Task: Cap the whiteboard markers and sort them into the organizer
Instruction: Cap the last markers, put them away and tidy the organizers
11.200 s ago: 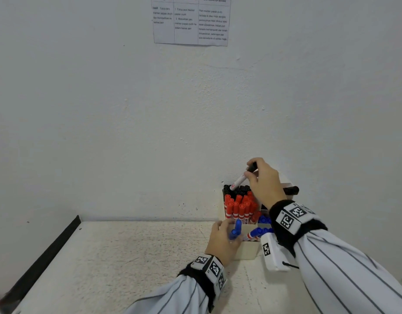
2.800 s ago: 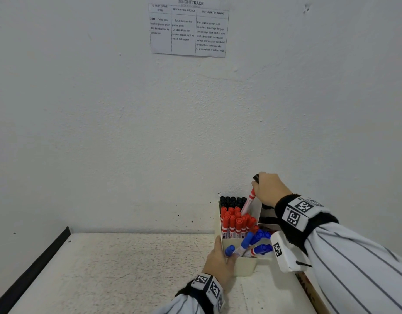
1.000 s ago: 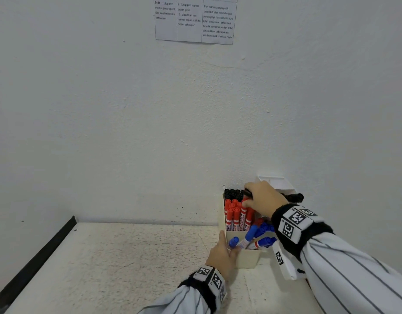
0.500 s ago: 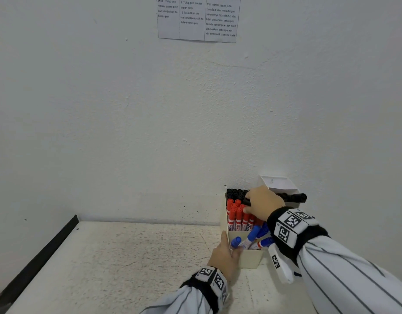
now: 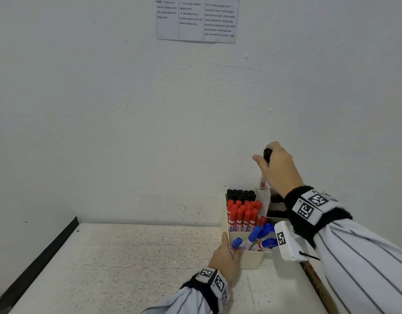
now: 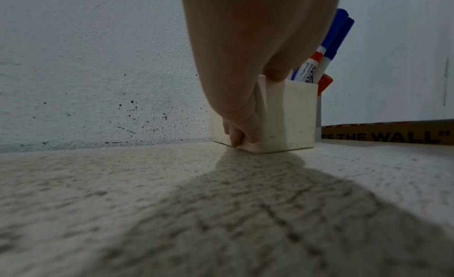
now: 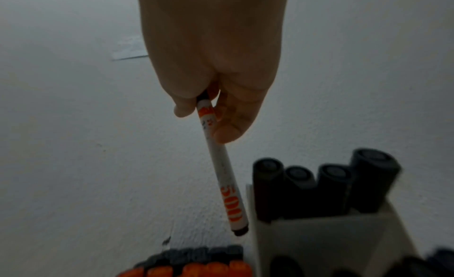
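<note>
Fingers (image 7: 228, 129) round marker (image 7: 227, 176) top, R hand (image 5: 279, 168)

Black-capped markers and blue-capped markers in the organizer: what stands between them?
The red markers, upright in the middle compartment between the black markers and blue markers; the head view shows it.

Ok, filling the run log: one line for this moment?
left hand steadies organizer | right hand holds black marker above it | not yet slotted

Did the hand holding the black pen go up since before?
Yes. The right hand with the black marker rose from the organizer rim to well above it.
</note>
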A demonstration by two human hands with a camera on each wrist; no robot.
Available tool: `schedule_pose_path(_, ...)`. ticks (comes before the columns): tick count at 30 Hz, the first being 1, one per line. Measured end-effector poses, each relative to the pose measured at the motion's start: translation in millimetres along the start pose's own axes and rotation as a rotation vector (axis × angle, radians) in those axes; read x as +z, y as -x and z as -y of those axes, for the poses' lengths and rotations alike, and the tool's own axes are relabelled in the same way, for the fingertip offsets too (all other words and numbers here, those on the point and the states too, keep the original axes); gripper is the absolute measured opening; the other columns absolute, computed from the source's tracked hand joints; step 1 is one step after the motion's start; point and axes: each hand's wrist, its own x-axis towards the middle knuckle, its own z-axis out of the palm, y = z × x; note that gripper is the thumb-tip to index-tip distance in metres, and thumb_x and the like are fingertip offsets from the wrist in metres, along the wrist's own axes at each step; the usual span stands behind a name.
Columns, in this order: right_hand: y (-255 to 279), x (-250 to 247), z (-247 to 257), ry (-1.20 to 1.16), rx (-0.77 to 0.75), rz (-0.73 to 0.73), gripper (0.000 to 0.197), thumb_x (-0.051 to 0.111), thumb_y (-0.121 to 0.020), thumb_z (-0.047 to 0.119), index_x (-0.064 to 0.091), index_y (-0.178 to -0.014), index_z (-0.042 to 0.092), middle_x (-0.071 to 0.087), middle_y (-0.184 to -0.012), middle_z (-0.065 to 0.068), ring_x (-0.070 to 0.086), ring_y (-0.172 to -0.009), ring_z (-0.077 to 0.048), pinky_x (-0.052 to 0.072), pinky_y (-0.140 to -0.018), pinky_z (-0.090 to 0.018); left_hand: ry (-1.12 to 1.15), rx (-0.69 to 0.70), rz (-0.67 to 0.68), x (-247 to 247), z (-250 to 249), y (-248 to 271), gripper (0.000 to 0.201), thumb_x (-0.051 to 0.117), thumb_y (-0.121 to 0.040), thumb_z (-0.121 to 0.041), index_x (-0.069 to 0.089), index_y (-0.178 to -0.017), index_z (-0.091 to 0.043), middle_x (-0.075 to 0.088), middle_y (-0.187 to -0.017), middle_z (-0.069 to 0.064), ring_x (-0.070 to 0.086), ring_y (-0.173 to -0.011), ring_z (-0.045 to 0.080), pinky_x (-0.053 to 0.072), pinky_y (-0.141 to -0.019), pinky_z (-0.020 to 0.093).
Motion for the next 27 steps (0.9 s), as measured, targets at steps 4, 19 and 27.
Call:
schedule_pose_path(4, 10.3, 10.3, -12.3, -0.018, 0.015, 0.068, 0.034, 0.059, -0.090, 0.027, 0.047, -0.111, 0.002, 0.051, -0.097, -0.011, 0.045, -0.086, -0.020, 0.035, -0.072, -0.026, -0.001, 0.011, 0.001, -1.1, -0.4, 1.0, 0.061, 0.040, -0.097, -0.040, 0.013, -0.148, -0.019, 0.056, -0.130, 0.008, 0.056, -0.113, 0.026, 0.045, -0.094, 0.032)
schedule_pose_path(19, 9.1, 34.1, -15.5, 0.108, 0.081, 0.380, 0.022, 0.041, -0.096, 0.004, 0.042, -0.117, -0.001, 0.046, -0.118, -0.021, 0.046, -0.093, -0.025, 0.035, -0.075, -0.026, -0.007, -0.012, 0.038, 0.9, 5.2, -4.9, 0.065, 0.040, -0.096, -0.042, 0.011, -0.149, -0.016, 0.054, -0.133, 0.007, 0.055, -0.116, 0.025, 0.044, -0.098, 0.035)
schedule_pose_path(27, 2.0, 27.6, -11.1, 0.053, 0.150, 0.145, 0.027, 0.050, -0.088, -0.004, 0.045, -0.114, 0.003, 0.053, -0.106, -0.018, 0.049, -0.082, -0.019, 0.044, -0.073, -0.032, -0.009, -0.016, 0.036, -2.6, -1.1, -1.3, 0.065, 0.038, -0.098, -0.039, 0.006, -0.149, -0.016, 0.052, -0.135, 0.008, 0.053, -0.118, 0.025, 0.043, -0.098, 0.032)
